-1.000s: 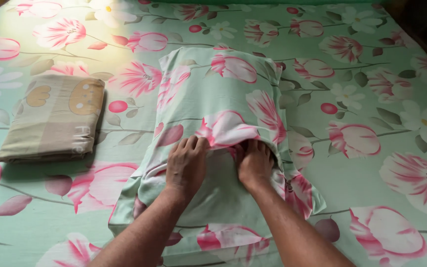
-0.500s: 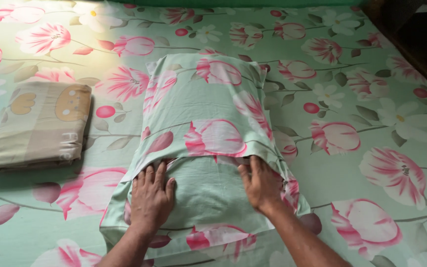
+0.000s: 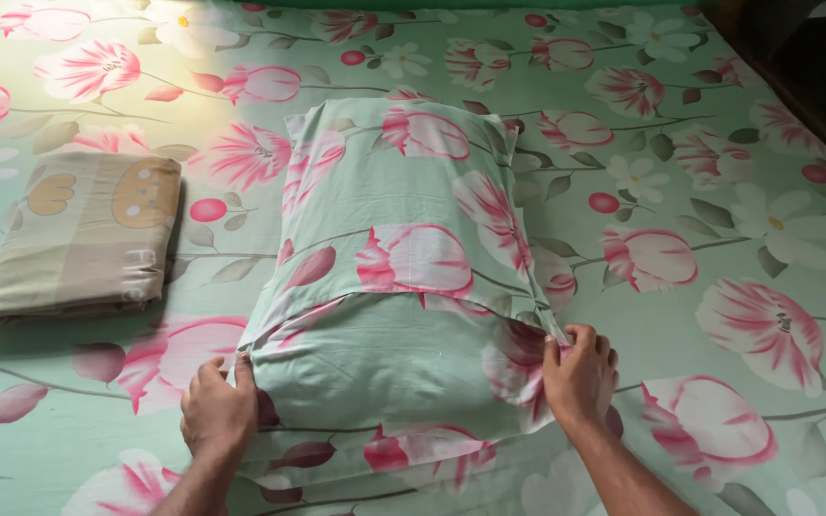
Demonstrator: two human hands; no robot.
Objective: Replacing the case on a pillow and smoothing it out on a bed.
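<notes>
A pillow in a green pillowcase with pink flowers (image 3: 399,277) lies lengthwise on the bed, its open end toward me. My left hand (image 3: 217,413) grips the pillowcase's near left corner. At the near right corner my right hand (image 3: 580,373) pinches the cloth's edge. Both hands are shut on fabric at the sides of the pillow.
A bedsheet (image 3: 719,143) of the same green flowered cloth covers the bed. A folded beige cloth with cartoon prints (image 3: 78,234) rests to the left of the pillow. The bed's dark edge (image 3: 815,86) runs along the upper right.
Both hands have left the opening at the pillow's middle and moved outward to its near corners, where they now grip the pillowcase. The pillowcase flap lies flatter.
</notes>
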